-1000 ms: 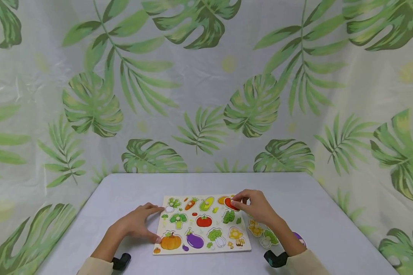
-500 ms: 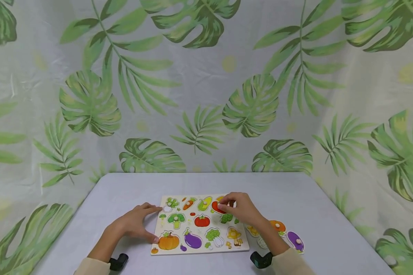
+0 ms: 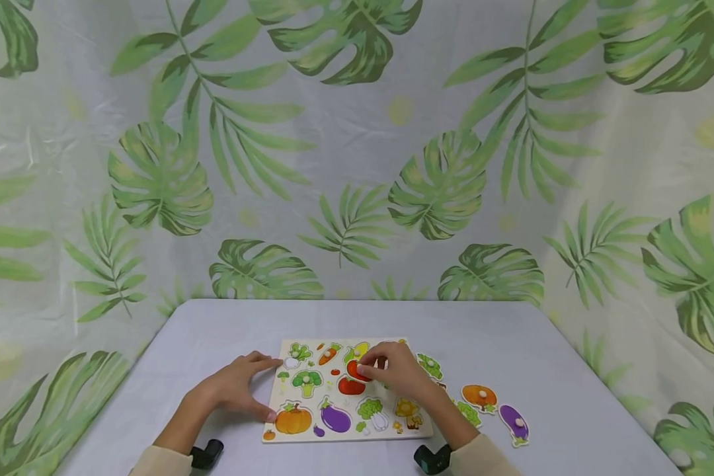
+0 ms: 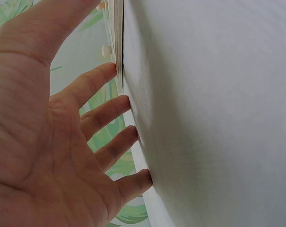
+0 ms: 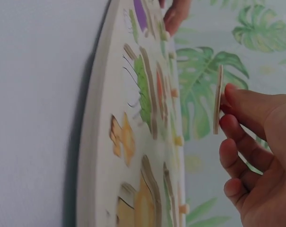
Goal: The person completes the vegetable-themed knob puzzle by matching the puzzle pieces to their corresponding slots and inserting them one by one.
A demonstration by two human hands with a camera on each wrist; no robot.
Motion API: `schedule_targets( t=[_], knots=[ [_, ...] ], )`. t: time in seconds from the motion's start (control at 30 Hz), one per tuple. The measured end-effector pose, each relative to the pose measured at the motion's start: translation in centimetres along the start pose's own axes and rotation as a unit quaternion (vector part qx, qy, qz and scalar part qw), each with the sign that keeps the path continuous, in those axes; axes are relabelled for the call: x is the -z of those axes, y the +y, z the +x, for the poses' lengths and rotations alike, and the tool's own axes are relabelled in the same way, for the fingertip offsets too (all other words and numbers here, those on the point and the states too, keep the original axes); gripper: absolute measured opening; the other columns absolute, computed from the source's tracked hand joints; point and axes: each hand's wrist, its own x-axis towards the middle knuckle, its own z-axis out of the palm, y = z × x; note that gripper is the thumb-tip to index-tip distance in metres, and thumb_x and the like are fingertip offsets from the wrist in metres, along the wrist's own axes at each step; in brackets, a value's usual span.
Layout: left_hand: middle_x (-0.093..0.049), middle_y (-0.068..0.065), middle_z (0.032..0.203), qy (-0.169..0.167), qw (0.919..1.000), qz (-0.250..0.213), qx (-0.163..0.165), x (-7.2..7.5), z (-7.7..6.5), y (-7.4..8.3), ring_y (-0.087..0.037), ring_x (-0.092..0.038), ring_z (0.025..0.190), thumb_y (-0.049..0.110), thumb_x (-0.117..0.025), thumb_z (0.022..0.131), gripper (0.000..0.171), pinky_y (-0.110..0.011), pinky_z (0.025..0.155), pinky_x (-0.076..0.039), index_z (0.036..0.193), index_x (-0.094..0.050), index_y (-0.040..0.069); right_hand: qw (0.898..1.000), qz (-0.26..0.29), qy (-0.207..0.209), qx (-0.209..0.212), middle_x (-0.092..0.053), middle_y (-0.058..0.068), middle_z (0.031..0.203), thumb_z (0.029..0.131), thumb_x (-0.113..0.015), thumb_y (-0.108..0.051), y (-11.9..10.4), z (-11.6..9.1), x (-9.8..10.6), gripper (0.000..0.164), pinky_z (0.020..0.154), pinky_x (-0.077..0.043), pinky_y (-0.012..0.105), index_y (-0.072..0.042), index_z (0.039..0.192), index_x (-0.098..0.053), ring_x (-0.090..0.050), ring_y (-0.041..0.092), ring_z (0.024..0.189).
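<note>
My right hand [image 3: 401, 375] pinches a red tomato puzzle piece [image 3: 354, 370] by its knob. The right wrist view shows the thin piece [image 5: 218, 101] edge-on, held off the board face between thumb and fingertips. In the head view it overlaps the upper part of the printed tomato [image 3: 351, 387]. Beneath it lies a wooden vegetable puzzle board [image 3: 333, 437]. Carrot [image 3: 329, 354], broccoli [image 3: 306, 379] and corn pieces with knobs sit in the board. My left hand [image 3: 232, 387] has its fingers spread, with thumb and fingertips at the board's left edge.
Right of the board lie loose knobbed pieces: a pumpkin [image 3: 479, 396], an eggplant [image 3: 514, 424] and a leafy green vegetable [image 3: 467, 413]. Another green piece [image 3: 431, 366] is by the board's upper right corner. A leaf-patterned curtain [image 3: 357, 198] hangs behind the white table [image 3: 226, 324].
My right hand has carried the tomato piece leftward and slightly down, from the board's upper right corner to the printed tomato. The loose pieces on the right have come into view. My left hand stays put.
</note>
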Motion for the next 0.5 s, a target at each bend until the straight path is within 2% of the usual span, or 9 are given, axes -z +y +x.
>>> schedule_targets(
  t=[0.5],
  knots=[
    [-0.050,-0.009,0.150,0.002,1.0000,0.001,-0.002,-0.1,0.1,-0.1,-0.039,-0.046,0.137,0.056,-0.095,0.061,0.102,-0.073,0.106,-0.041,0.149,-0.055,0.025,0.999,-0.026,-0.024,0.010,-0.066,-0.014,0.081,0.093,-0.078,-0.028,0.5,1.1,-2.5,0.008,0.058,-0.044,0.021,-0.022,0.097,-0.081,-0.051,0.006,0.066]
  ],
)
